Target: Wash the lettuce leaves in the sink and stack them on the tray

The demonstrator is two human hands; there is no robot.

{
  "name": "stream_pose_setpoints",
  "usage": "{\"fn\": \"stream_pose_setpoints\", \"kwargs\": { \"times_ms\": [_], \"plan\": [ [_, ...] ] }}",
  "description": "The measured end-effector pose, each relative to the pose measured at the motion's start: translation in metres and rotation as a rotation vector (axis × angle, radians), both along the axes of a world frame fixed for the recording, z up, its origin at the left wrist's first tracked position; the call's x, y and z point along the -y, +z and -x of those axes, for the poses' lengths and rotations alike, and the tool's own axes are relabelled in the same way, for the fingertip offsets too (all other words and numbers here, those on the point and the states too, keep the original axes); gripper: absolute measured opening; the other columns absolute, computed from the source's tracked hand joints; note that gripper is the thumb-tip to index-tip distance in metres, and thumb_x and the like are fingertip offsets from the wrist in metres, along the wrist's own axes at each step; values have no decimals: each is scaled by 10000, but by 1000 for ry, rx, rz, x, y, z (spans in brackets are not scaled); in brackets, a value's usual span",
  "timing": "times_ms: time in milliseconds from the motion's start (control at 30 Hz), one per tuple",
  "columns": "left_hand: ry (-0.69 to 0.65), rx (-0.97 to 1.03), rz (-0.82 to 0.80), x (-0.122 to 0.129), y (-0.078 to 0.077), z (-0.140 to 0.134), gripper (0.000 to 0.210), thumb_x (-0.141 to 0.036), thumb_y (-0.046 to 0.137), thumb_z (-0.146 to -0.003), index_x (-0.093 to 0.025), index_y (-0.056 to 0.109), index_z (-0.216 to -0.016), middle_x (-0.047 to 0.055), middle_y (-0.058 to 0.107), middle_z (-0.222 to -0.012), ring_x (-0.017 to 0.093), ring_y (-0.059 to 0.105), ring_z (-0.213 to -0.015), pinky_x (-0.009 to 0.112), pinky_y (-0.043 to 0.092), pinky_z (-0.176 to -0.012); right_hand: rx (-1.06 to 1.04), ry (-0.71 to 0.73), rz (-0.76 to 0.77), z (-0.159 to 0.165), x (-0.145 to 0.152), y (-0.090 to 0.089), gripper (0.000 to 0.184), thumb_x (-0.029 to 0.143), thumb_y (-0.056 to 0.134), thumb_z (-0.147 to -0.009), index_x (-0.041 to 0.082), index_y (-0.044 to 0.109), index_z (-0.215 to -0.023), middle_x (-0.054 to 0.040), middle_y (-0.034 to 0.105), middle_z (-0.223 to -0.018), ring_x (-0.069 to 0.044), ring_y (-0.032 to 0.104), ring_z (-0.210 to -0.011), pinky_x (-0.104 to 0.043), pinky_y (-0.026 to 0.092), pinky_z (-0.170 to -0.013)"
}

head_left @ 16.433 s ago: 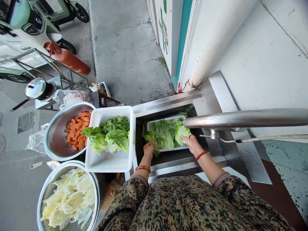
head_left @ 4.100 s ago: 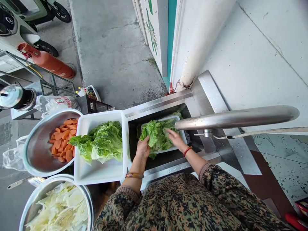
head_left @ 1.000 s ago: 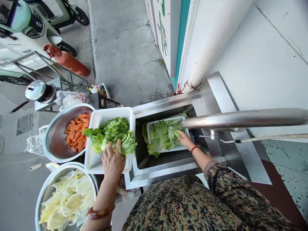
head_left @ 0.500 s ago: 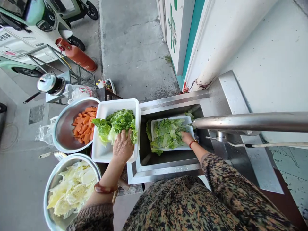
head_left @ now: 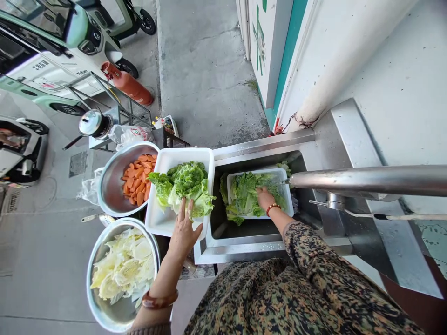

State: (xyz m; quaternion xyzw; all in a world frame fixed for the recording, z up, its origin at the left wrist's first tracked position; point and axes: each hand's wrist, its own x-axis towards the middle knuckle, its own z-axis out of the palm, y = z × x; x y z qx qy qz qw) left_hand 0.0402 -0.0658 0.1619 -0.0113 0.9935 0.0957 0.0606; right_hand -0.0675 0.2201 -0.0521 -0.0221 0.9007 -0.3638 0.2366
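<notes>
My left hand (head_left: pixel 184 231) is open, its fingers stretched out against the lower edge of a heap of green lettuce (head_left: pixel 188 181). That heap lies in a white plastic tray (head_left: pixel 164 223) left of the sink. Inside the sink, a second white tray (head_left: pixel 289 197) holds wet lettuce leaves (head_left: pixel 244 190). Among these leaves is my right hand (head_left: pixel 266 200), its fingers bent and closed on some of them; the fingertips are partly hidden. Water runs from the metal faucet (head_left: pixel 335 180) into this tray, at its right side.
A metal bowl of carrot slices (head_left: pixel 111 186) and another of cut cabbage (head_left: pixel 96 260) stand at left. The steel sink's rim (head_left: pixel 240 257) runs before me. Beyond are a pot (head_left: pixel 91 123), a red gas cylinder (head_left: pixel 129 83) and parked vehicles. A wall (head_left: pixel 401 93) rises at right.
My left hand has drawn back from on top of the lettuce, its fingers straightening. My right hand has moved left, from the tray's right end into the leaves. The view has shifted slightly.
</notes>
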Motion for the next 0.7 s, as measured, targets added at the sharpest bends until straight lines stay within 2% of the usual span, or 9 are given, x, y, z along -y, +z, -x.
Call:
{"fn": "stream_pose_setpoints", "kwargs": {
  "times_ms": [100,200,267,367,467,500,567,633,700],
  "plan": [
    [0,19,-12,0,-1,-9,871,-204,588,-840,-189,145,-1590,222,87,-1658,378,222,-1501,517,374,-1137,57,-115,93,6,-21,-4,417,163,490,-892,194,634,-1282,-140,705,-1143,-235,684,-954,-353,522,-839],
    [8,19,-32,-3,1,-13,845,-241,586,-860,-194,160,-1588,221,97,-1657,388,262,-1486,519,411,-1109,201,-327,437,7,-49,-4,369,314,450,-939,177,642,-1223,-110,743,-1030,-222,686,-835,-326,537,-708],
    [20,26,-33,-2,7,-12,803,-274,573,-880,-207,190,-1583,206,130,-1656,387,320,-1463,519,443,-1083,282,-440,576,4,-62,-5,347,366,513,-913,179,663,-1163,-103,753,-999,-219,685,-809,-314,533,-697],
    [76,-31,21,3,26,-7,732,-285,579,-882,-226,294,-1553,180,241,-1635,382,416,-1411,532,449,-1078,300,-556,576,2,-67,-8,336,342,581,-861,200,666,-1153,-101,730,-1112,-228,688,-908,-326,532,-773],
    [169,-274,15,-2,52,-2,674,-291,629,-856,-217,414,-1491,177,424,-1544,369,498,-1347,535,432,-1094,320,-669,653,2,-60,-9,450,298,571,-843,221,577,-1287,-97,643,-1294,-211,685,-985,-320,531,-789],
    [196,-362,-49,-9,58,0,643,-298,635,-857,-213,447,-1466,173,497,-1484,350,554,-1290,521,459,-1069,336,-696,699,2,-57,-8,490,280,580,-828,220,550,-1313,-100,631,-1309,-205,688,-980,-309,530,-773],
    [203,-422,-290,-31,63,5,536,-308,614,-883,-215,512,-1401,146,620,-1330,287,667,-1111,465,541,-963,363,-707,785,0,-53,0,521,253,614,-789,212,546,-1304,-106,655,-1260,-202,698,-952,-286,526,-735],
    [107,-258,-621,-62,52,13,393,-304,548,-930,-220,574,-1313,115,683,-1198,232,709,-976,401,585,-864,385,-683,893,-5,-50,14,502,247,653,-754,212,572,-1248,-95,693,-1167,-210,703,-931,-278,519,-703],
    [2,-42,-747,-97,29,27,342,-299,533,-933,-217,617,-1255,114,702,-1154,230,712,-964,378,588,-836,408,-660,1023,-14,-49,33,481,254,694,-728,219,590,-1196,-81,707,-1107,-216,701,-925,-275,510,-686]
  ]
}}
